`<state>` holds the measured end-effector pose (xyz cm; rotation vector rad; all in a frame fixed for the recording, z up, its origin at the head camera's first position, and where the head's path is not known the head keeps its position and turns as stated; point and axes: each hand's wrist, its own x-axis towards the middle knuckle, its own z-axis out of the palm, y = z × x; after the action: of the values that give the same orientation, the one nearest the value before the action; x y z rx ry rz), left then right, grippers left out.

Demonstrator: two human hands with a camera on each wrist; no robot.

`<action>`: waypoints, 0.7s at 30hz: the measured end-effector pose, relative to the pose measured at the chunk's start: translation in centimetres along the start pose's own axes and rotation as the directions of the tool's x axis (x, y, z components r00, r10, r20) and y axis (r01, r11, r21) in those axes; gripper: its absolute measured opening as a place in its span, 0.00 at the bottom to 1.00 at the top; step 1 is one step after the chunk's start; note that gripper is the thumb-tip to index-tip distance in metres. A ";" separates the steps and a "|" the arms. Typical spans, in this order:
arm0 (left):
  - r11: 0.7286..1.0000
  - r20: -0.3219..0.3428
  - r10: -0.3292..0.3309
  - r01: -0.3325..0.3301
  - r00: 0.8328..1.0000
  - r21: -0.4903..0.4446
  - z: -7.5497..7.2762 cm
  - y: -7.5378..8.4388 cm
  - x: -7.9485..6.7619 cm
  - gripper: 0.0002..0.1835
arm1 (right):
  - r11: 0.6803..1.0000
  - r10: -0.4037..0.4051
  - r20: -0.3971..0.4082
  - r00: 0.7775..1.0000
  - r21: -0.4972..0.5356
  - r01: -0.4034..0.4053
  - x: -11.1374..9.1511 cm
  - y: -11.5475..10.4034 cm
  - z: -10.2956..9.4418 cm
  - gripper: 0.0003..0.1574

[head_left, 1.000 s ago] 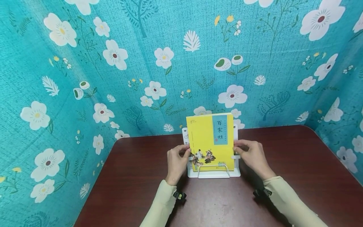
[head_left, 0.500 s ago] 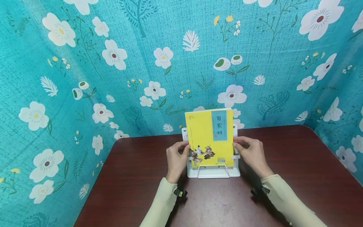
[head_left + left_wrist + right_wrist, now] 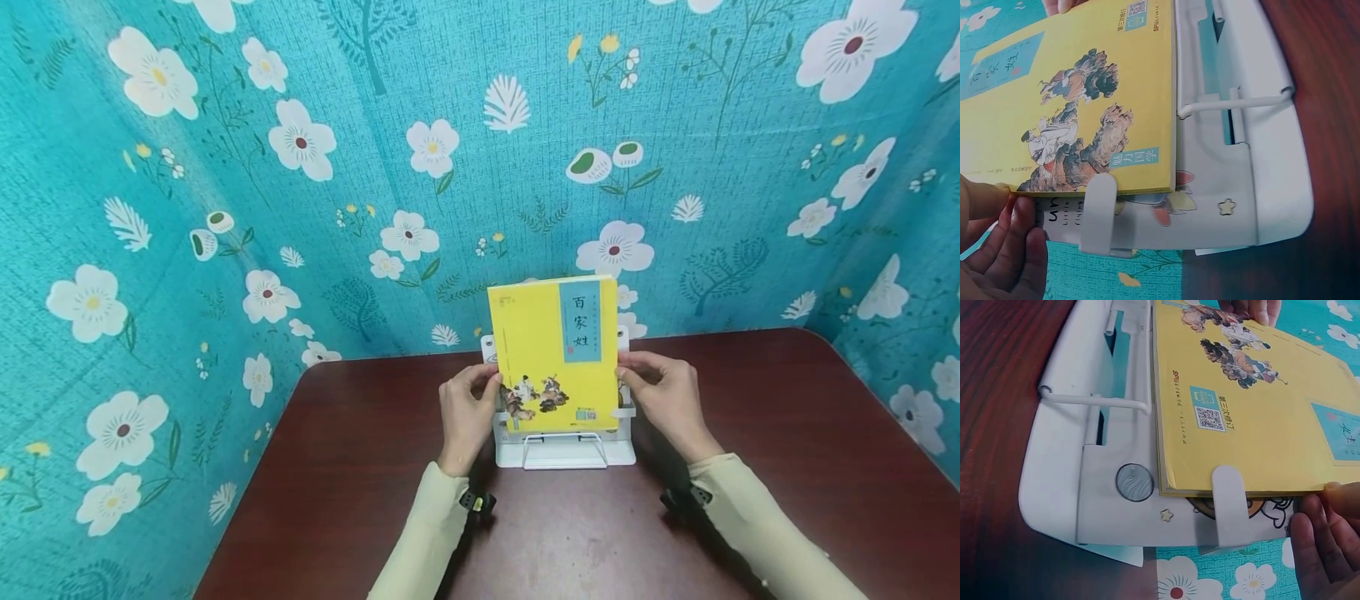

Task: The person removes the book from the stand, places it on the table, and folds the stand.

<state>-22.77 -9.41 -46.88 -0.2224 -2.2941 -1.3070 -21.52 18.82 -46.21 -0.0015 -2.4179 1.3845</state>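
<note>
1 yellow book (image 3: 547, 354) is being pinched by left hand (image 3: 465, 417), right hand (image 3: 670, 406); snagging is being risked by overlapping left-side clip (image 3: 1099, 212)

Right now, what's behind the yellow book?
Behind the yellow book is a white stand, showing at both sides and below. Farther back is blue flowered cloth. The stand's middle, and whatever may be printed there, can't be seen because the book covers it.

Bright, diffuse light on the yellow paperback book (image 3: 536, 346), soft glare on the reddish-brown tabletop (image 3: 558, 533) before it, dark shadows (image 3: 662, 446) beside it, its smallest print blurred
</note>
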 end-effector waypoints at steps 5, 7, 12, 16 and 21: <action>1.000 -0.012 0.026 -0.026 1.000 -0.007 -0.1 0.1 0.3 0.08 | 1.000 -0.005 -0.013 1.000 0.005 0.005 0.2 -0.2 0.0 0.19; 0.999 -0.016 0.033 -0.033 0.999 -0.007 -0.1 0.1 0.4 0.08 | 1.000 -0.009 -0.018 1.000 0.003 0.009 0.3 -0.2 0.0 0.19; 0.999 -0.024 0.046 -0.046 0.999 -0.007 -0.1 0.2 0.8 0.09 | 1.000 -0.025 -0.035 0.999 0.011 0.025 0.5 -0.4 0.0 0.19; 0.998 -0.031 0.057 -0.057 0.998 -0.002 -0.2 0.4 1.1 0.08 | 0.999 -0.026 -0.049 0.998 0.025 0.027 0.7 -0.6 -0.1 0.17; 0.998 -0.042 0.061 -0.061 0.997 -0.001 -0.2 0.6 1.3 0.08 | 0.999 -0.019 -0.054 0.998 0.034 0.021 0.8 -0.9 -0.2 0.17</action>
<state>-23.60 -9.38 -45.76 -0.2607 -2.2333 -1.2723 -22.09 18.67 -45.16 -0.0057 -2.3439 1.3996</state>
